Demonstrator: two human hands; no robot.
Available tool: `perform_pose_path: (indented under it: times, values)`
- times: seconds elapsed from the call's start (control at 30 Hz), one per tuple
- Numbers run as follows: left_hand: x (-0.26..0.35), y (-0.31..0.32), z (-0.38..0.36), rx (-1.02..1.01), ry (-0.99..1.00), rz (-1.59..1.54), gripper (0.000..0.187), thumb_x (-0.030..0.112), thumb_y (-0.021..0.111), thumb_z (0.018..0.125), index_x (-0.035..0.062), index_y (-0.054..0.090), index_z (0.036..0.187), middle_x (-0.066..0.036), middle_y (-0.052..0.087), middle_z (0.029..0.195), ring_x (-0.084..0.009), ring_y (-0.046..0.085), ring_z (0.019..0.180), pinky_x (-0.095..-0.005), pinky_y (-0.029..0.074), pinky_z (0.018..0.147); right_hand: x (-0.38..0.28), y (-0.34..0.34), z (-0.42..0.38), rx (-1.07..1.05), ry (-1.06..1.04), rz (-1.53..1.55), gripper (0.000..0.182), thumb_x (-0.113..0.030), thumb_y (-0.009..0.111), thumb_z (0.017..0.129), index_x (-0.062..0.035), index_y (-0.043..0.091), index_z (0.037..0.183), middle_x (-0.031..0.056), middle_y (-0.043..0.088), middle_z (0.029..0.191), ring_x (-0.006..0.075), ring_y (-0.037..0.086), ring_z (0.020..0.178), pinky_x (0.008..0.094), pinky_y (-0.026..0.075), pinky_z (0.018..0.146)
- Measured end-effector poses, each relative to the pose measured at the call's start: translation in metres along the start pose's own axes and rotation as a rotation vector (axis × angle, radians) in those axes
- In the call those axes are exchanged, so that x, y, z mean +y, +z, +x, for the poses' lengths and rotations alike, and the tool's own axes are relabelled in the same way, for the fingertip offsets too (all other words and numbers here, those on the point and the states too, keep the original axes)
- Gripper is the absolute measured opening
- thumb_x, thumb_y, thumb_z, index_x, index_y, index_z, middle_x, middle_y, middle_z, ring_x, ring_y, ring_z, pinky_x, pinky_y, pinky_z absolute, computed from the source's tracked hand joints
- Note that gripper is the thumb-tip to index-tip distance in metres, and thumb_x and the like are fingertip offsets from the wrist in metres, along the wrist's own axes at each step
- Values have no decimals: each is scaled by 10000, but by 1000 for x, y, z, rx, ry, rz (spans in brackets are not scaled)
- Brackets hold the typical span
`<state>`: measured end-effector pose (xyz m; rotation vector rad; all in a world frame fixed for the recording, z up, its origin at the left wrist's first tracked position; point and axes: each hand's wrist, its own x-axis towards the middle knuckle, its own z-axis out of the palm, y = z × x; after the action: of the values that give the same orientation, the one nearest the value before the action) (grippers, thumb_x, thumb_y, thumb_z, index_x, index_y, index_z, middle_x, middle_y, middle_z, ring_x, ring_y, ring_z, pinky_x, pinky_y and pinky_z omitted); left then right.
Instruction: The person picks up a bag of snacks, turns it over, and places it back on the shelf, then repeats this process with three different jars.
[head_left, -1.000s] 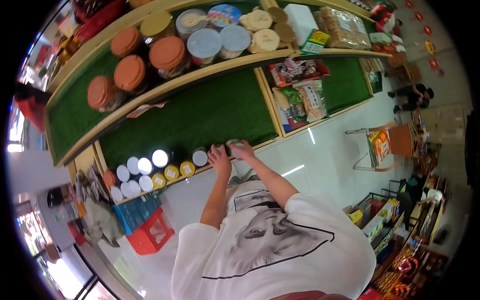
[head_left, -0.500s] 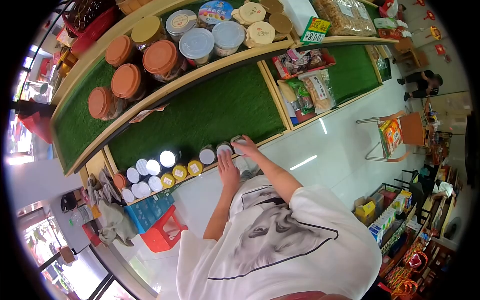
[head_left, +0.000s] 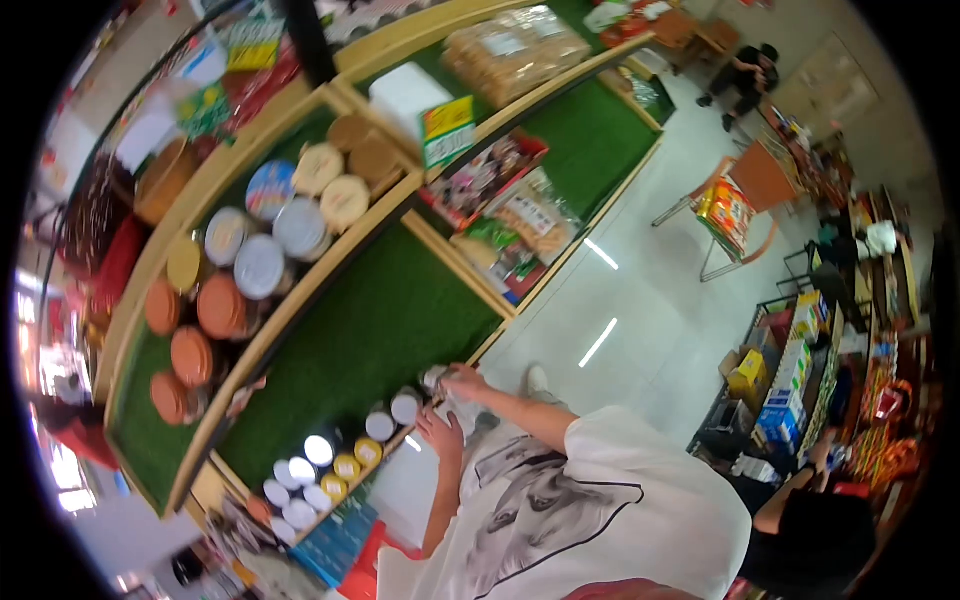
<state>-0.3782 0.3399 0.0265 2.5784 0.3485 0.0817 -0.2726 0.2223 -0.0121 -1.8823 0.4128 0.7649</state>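
Observation:
My right hand (head_left: 464,383) has its fingers wrapped round a jar (head_left: 434,377) at the front edge of the green-lined shelf (head_left: 370,320). Just below it, my left hand (head_left: 441,434) is held with its fingers stretched out beside the edge, holding nothing. Nearest to those fingers stands a white-lidded jar (head_left: 405,406), with another white-lidded jar (head_left: 380,426) to its left. Farther left, yellow-lidded jars (head_left: 347,467) and several white-lidded jars (head_left: 302,471) sit close together. The lower part of the held jar is hard to make out.
Orange-lidded jars (head_left: 222,306) and clear tubs (head_left: 262,267) stand on the upper tier. Bagged food (head_left: 530,215) lies in the neighbouring compartment. A red stool (head_left: 372,562) is below the shelf. A person in black (head_left: 815,535) is at right; another person (head_left: 745,80) sits farther back.
The view has turned and shifted. My left hand has come off the jar top it was touching and drawn back towards my body. My right hand stays at the end jar.

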Motion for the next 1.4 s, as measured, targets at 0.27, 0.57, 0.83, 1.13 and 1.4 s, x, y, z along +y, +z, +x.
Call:
perform_pose_path:
  times: [0.27,0.57,0.83,1.13,1.4]
  values:
    - [96,40,45,-846,-1210,-1511,509,552,425,889,195,473,1248,-87,479,1274,-248,484,1138,-454,418,915,26,-114,-69,-23,-117,120,780,-503,680,676,-98,468,1308,186,573,1199,314,554,1108,385,473,889]
    - [230,185,34,-1038,-1093,-1381,484,486,525,855,174,505,1224,-88,526,1225,-274,509,1129,-426,429,957,107,-277,-76,183,-111,112,821,-479,726,583,-129,489,1287,246,592,1124,427,537,1070,427,469,910]
    - [424,268,12,-1407,-590,-858,516,455,555,875,61,523,1206,-81,614,1103,-208,605,976,-340,493,833,172,-433,-136,304,238,1145,888,-432,724,687,-123,295,1401,159,501,1259,314,523,1099,508,472,836]
    - [523,394,18,-1465,-415,-721,577,520,353,959,32,500,1230,-97,600,1116,-206,574,1028,-343,445,892,200,-543,-97,523,168,1506,677,-340,621,806,-106,299,1354,131,501,1217,272,556,1036,489,497,782]
    - [685,419,150,-1500,-415,-558,640,574,288,950,80,446,1323,-90,545,1231,-197,543,1096,-382,430,912,178,-688,32,485,62,1489,450,-362,543,865,-51,462,1181,132,592,1027,251,618,922,432,552,757]
